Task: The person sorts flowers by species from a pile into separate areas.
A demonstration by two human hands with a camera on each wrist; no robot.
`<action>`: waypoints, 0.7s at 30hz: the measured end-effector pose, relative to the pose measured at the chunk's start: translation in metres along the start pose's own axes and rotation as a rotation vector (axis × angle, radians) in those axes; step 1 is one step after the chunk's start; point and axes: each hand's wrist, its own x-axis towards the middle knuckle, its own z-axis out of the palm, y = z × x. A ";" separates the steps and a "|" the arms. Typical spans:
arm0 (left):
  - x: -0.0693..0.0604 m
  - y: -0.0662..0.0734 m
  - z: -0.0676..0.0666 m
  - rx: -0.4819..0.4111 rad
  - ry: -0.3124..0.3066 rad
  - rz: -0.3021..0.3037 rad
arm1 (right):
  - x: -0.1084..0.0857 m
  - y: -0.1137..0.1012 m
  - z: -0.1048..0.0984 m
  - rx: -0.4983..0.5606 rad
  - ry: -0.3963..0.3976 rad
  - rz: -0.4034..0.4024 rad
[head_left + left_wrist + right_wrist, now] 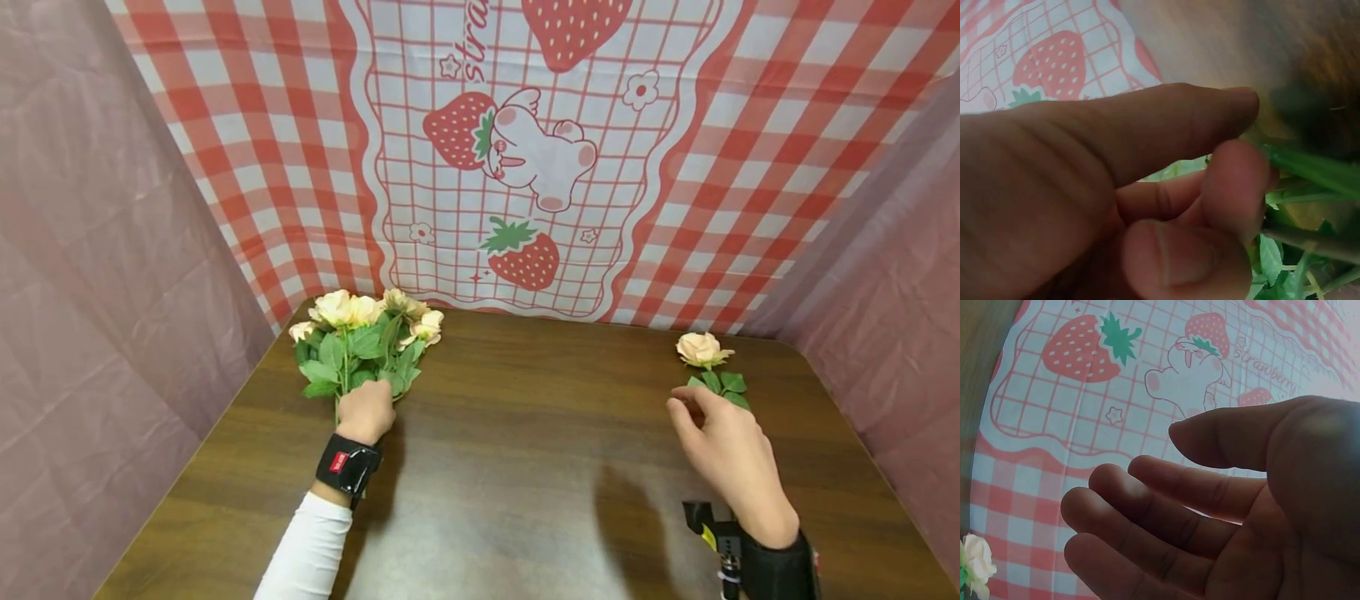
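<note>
At the left of the table, my left hand (366, 412) grips the stems of a bunch of cream artificial-looking roses (337, 308) with green leaves. The left wrist view shows curled fingers (1235, 181) beside green stems (1316, 172); much of the grip is hidden. Over the right side, my right hand (731, 446) is held with loosely bent fingers and thumb apart, nothing between them. Just beyond it lies a single cream rose (702, 350), its stem hidden behind the hand. Only the bloom's edge (979, 562) shows in the right wrist view.
The brown wooden table (510, 433) runs back to a red-and-white checked strawberry cloth (285, 167). Pinkish curtains hang at the left (97, 292) and right. Both wrists wear black straps, the right with a small camera mount (723, 537).
</note>
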 end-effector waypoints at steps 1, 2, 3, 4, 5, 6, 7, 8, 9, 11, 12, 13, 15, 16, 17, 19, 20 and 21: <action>0.000 0.000 0.000 0.003 -0.001 0.004 | 0.000 0.000 0.000 -0.001 -0.003 0.002; 0.000 0.000 0.000 0.006 -0.001 0.007 | 0.000 -0.001 0.000 0.000 -0.006 0.004; 0.000 0.000 0.001 0.009 0.000 0.010 | 0.000 -0.001 0.001 0.001 -0.008 0.005; 0.000 0.000 0.001 0.011 0.000 0.012 | 0.000 -0.002 0.001 0.002 -0.009 0.005; 0.001 0.000 0.001 0.011 0.002 0.017 | 0.001 -0.002 0.001 0.003 -0.008 0.005; 0.001 -0.001 0.001 0.009 0.002 0.020 | 0.001 -0.002 0.002 0.002 -0.004 0.003; 0.001 -0.001 0.001 0.006 0.001 0.025 | 0.001 -0.002 0.002 0.002 -0.005 0.002; 0.001 -0.001 0.002 0.002 -0.001 0.028 | 0.002 -0.002 0.002 0.003 -0.005 0.002; 0.002 -0.002 0.001 -0.003 -0.003 0.032 | 0.002 -0.002 0.003 0.003 -0.005 0.002; 0.002 -0.003 0.001 -0.015 -0.009 0.041 | 0.002 -0.001 0.003 0.005 -0.015 0.006; 0.002 -0.003 0.000 -0.021 -0.011 0.045 | 0.002 -0.001 0.004 0.005 -0.023 0.008; 0.002 -0.003 -0.001 -0.028 -0.013 0.048 | 0.002 0.000 0.004 0.005 -0.030 0.009; 0.001 -0.003 -0.003 -0.042 -0.020 0.050 | 0.002 0.000 0.004 0.006 -0.046 0.011; 0.001 -0.003 -0.004 -0.048 -0.023 0.053 | 0.002 0.001 0.005 0.007 -0.055 0.011; 0.000 -0.003 -0.004 -0.053 -0.027 0.055 | 0.002 0.001 0.005 0.006 -0.059 0.010; -0.001 -0.002 -0.006 -0.063 -0.035 0.059 | 0.002 0.001 0.005 0.007 -0.067 0.007; -0.001 -0.002 -0.007 -0.066 -0.038 0.061 | 0.002 0.002 0.005 0.007 -0.070 0.006; -0.002 -0.002 -0.008 -0.067 -0.040 0.067 | 0.002 0.002 0.005 0.008 -0.074 0.005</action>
